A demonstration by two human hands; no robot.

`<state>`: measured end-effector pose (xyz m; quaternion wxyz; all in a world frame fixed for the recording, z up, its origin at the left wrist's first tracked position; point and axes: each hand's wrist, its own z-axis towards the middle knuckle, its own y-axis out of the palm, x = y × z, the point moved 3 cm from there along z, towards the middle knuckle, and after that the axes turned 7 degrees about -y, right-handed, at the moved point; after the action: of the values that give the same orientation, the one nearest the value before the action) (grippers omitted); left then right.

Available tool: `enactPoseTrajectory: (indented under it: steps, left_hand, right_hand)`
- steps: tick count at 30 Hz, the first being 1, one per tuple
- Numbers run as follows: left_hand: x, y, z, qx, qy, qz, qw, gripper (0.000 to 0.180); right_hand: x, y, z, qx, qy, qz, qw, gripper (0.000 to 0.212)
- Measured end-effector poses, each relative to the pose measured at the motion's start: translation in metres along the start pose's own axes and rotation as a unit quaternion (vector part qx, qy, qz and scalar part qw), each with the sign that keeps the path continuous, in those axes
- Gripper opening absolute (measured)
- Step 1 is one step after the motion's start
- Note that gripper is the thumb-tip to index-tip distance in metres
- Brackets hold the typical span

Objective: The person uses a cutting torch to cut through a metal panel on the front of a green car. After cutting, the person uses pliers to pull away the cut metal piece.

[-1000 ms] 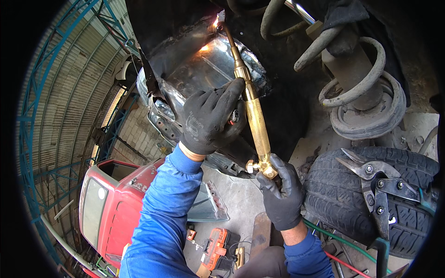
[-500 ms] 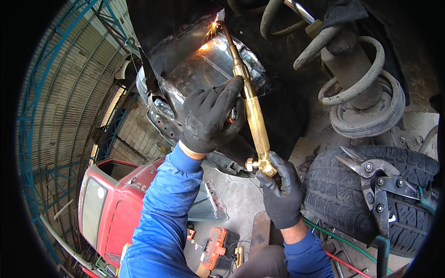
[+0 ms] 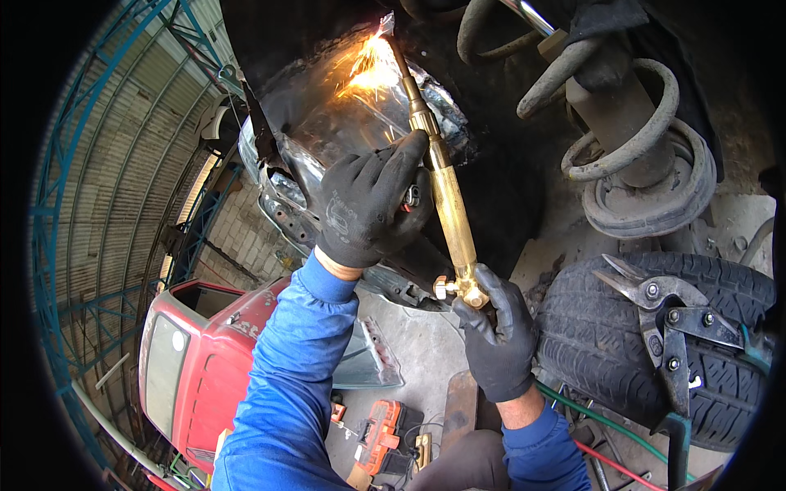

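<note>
A brass gas torch (image 3: 451, 209) with a ribbed handle slants up to the panel at the top. My gloved left hand (image 3: 372, 200) is closed about its upper handle, thumb near the collar. A small red-and-metal piece (image 3: 411, 197), perhaps a lighter, shows at that palm. My gloved right hand (image 3: 501, 340) grips the torch's lower end, beside the brass valve knob (image 3: 443, 287). At the tip, touching or almost touching the metal's edge, a white glow and orange sparks (image 3: 372, 69) spread over the bare, scraped sheet-metal panel (image 3: 360, 114). The sparks hide part of the panel.
To the right stand a coil spring with strut (image 3: 630, 155) and a tire (image 3: 589, 327). Metal snips (image 3: 667, 311) rest on the tire. Green and red hoses (image 3: 610, 421) run below. An orange-and-black toolbox (image 3: 381, 438) sits on the floor; a red vehicle body (image 3: 221, 364) is at left.
The sparks and glow at the torch tip have grown much larger and brighter. Both hands and the torch stay almost in place, with only a slight shift upward.
</note>
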<state>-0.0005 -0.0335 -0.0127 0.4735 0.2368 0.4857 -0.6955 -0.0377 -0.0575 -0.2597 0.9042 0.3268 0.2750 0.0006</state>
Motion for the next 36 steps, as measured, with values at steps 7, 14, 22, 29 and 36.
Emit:
enactPoseTrajectory:
  steps: [7, 14, 22, 29, 36]
  left_hand:
    - [0.001, 0.0, -0.001, -0.006, -0.008, 0.009, 1.0, 0.044]
    - [0.001, 0.0, 0.0, 0.002, -0.009, 0.002, 1.0, 0.043]
    - [0.001, -0.001, 0.0, -0.007, -0.009, -0.006, 1.0, 0.045]
    - [0.002, 0.0, 0.001, -0.023, -0.009, -0.004, 1.0, 0.045]
    - [0.002, -0.001, 0.0, -0.014, -0.003, 0.001, 1.0, 0.044]
  right_hand:
    - [-0.001, -0.001, 0.001, -0.002, 0.002, 0.002, 1.0, 0.052]
    - [-0.001, -0.001, -0.001, -0.01, 0.023, 0.014, 1.0, 0.051]
    - [-0.001, 0.0, 0.0, 0.001, 0.008, 0.007, 1.0, 0.052]
    - [-0.003, 0.001, -0.007, 0.012, 0.035, 0.013, 0.999, 0.051]
    - [0.007, 0.006, -0.013, 0.018, 0.063, 0.063, 0.996, 0.052]
